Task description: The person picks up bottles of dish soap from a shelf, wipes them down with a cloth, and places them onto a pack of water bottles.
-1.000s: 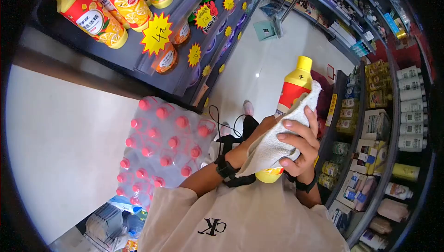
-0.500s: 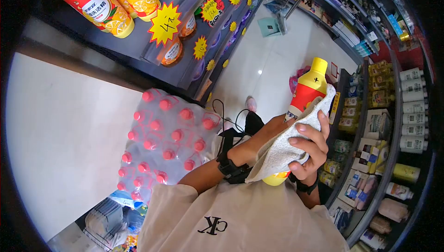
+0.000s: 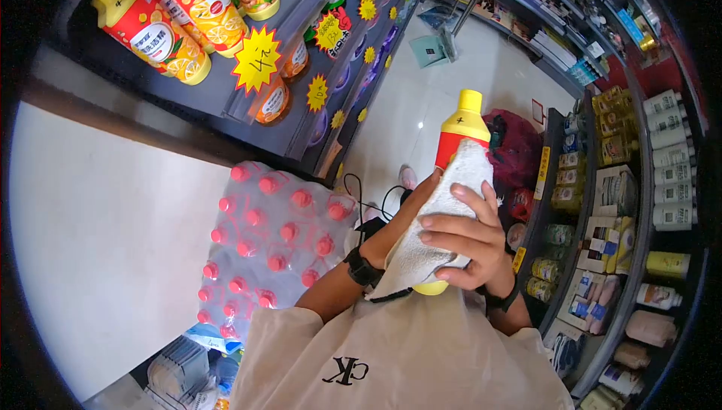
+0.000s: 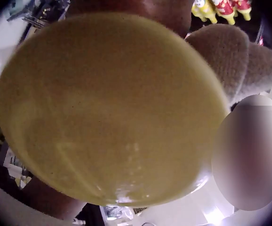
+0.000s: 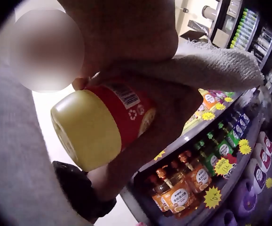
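A yellow dish soap bottle (image 3: 465, 123) with a red label and a "4" on its shoulder is held up in front of the chest, cap upward. My left hand (image 5: 171, 110) grips it round the body; in the head view that hand is mostly hidden behind a cloth. The whitish cloth (image 3: 421, 248) lies over the bottle's front. With curved fingers my right hand (image 3: 470, 241) holds the cloth against the bottle. The bottle's yellow base (image 4: 112, 108) fills most of the left wrist view, with the cloth's edge beside it.
A shelf (image 3: 98, 83) at upper left carries similar bottles and yellow star price tags (image 3: 257, 60). Below it stands a shrink-wrapped pack of pink-capped bottles (image 3: 274, 237), beside a white surface (image 3: 105, 244). Stocked shelves (image 3: 624, 259) line the right. A dustpan (image 3: 430, 50) lies on the floor.
Both hands, with bottle and cloth, have moved left in the head view from half a second ago. The bottle stands more upright, and the cloth covers more of its label.
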### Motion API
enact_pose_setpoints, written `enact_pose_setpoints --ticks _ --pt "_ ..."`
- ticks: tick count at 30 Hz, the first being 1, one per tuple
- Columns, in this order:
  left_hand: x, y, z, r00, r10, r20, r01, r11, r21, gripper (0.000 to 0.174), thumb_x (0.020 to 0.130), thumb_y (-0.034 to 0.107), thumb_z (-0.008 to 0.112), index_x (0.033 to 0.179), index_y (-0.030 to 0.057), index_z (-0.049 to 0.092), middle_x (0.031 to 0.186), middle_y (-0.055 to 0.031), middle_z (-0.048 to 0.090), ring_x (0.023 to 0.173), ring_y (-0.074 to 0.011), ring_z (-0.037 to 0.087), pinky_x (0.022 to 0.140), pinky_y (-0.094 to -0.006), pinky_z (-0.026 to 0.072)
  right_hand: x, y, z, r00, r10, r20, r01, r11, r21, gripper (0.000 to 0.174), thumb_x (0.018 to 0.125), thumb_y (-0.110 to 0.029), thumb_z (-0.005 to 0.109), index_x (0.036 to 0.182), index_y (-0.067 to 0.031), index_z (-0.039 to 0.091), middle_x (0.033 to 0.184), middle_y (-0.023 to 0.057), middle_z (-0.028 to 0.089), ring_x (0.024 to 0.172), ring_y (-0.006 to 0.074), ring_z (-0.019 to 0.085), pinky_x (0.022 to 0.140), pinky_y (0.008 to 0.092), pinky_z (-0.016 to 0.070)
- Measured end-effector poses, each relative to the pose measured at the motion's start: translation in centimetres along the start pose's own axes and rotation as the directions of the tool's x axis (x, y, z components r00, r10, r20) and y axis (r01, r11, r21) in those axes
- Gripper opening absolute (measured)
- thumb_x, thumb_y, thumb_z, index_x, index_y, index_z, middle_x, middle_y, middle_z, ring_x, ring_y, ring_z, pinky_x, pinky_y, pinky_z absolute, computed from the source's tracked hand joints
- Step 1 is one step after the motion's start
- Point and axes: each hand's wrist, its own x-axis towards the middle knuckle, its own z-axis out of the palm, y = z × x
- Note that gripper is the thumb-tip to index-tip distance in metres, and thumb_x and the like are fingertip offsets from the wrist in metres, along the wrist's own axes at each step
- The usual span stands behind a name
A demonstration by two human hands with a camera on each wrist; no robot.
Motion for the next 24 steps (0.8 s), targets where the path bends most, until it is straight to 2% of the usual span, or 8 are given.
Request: enact_pose_setpoints --ticks 3,5,8,10,13,17,21,24 --pt "1.0 -1.1 -3.7 0.989 0.143 -0.039 -0.102 0.847 0.522 0.053 0.101 0.042 0.039 0.140 0.0066 0.039 0.125 -0.0084 0.052 0.114 -0.0188 0.054 0.097 -0.0294 0.0442 1.1 1.8 -1.1 0.992 0.077 -0.095 -0.079 0.997 -0.015 0.041 0.079 -0.044 0.064 0.106 -0.0144 0.072 0.119 0.0039 0.065 0.133 0.0360 0.040 0.114 0.0523 0.0106" --pt "1.6 -1.8 -7.4 0.974 0.224 -0.038 -0.163 0.804 0.571 0.053 0.099 0.043 0.040 0.138 0.0071 0.041 0.123 -0.0085 0.054 0.113 -0.0198 0.055 0.096 -0.0307 0.0449 2.5 2.7 -1.8 0.959 0.190 -0.210 -0.184 0.982 0.046 0.043 0.079 -0.045 0.063 0.107 -0.0137 0.071 0.121 0.0053 0.064 0.133 0.0376 0.039 0.112 0.0552 0.0118" --pt "1.7 -2.1 -10.3 0.950 0.236 -0.202 -0.229 0.972 0.056 0.054 0.097 0.049 0.043 0.132 0.0085 0.047 0.116 -0.0079 0.059 0.108 -0.0205 0.057 0.094 -0.0335 0.0472 3.5 1.0 -1.5 0.975 0.178 -0.133 -0.174 0.984 0.040 0.042 0.079 -0.043 0.065 0.109 -0.0141 0.070 0.122 0.0045 0.063 0.133 0.0385 0.038 0.112 0.0563 0.0114" --pt "1.3 -0.9 -9.1 0.957 0.208 -0.204 -0.225 0.972 -0.063 0.058 0.095 0.056 0.041 0.129 0.0093 0.049 0.112 -0.0079 0.061 0.104 -0.0210 0.059 0.092 -0.0351 0.0492 2.4 -0.7 -0.2 0.999 0.019 0.032 -0.021 0.996 0.084 0.039 0.076 -0.035 0.071 0.110 -0.0165 0.070 0.123 0.0012 0.063 0.132 0.0354 0.042 0.113 0.0546 0.0106" --pt "-0.9 3.1 1.2 0.940 0.300 -0.163 -0.289 0.953 0.091 0.071 0.093 0.068 0.030 0.127 0.0095 0.050 0.109 -0.0093 0.063 0.092 -0.0224 0.065 0.084 -0.0366 0.0535 0.7 -1.8 1.4 0.990 -0.125 0.070 0.108 0.973 0.205 0.040 0.073 -0.031 0.074 0.110 -0.0169 0.070 0.124 -0.0001 0.063 0.131 0.0342 0.043 0.114 0.0528 0.0106" --pt "-1.2 2.8 0.4 0.946 0.313 -0.085 -0.301 0.944 0.131 0.069 0.094 0.065 0.031 0.131 0.0089 0.048 0.113 -0.0108 0.062 0.099 -0.0229 0.063 0.088 -0.0366 0.0517 1.8 -0.2 1.0 0.996 -0.090 -0.008 0.090 0.980 0.180 0.037 0.075 -0.036 0.070 0.106 -0.0149 0.072 0.121 0.0032 0.065 0.130 0.0380 0.043 0.114 0.0526 0.0118" --pt "-1.5 0.7 -0.2 0.984 0.178 -0.024 -0.180 0.974 -0.134 0.065 0.095 0.061 0.035 0.133 0.0100 0.047 0.115 -0.0091 0.061 0.101 -0.0221 0.062 0.090 -0.0375 0.0501 5.5 1.5 -1.0 0.979 0.098 -0.178 -0.081 0.992 0.100 0.041 0.080 -0.041 0.064 0.103 -0.0088 0.072 0.118 0.0108 0.065 0.129 0.0420 0.041 0.111 0.0544 0.0165" --pt "-1.2 1.3 1.2 0.984 0.177 -0.022 -0.176 0.952 -0.252 0.062 0.096 0.058 0.038 0.135 0.0108 0.046 0.116 -0.0078 0.060 0.102 -0.0216 0.061 0.091 -0.0382 0.0489 4.3 1.1 0.0 0.995 0.088 -0.054 -0.076 0.977 0.197 0.043 0.076 -0.037 0.068 0.110 -0.0099 0.068 0.128 0.0068 0.060 0.137 0.0377 0.033 0.113 0.0537 0.0117"
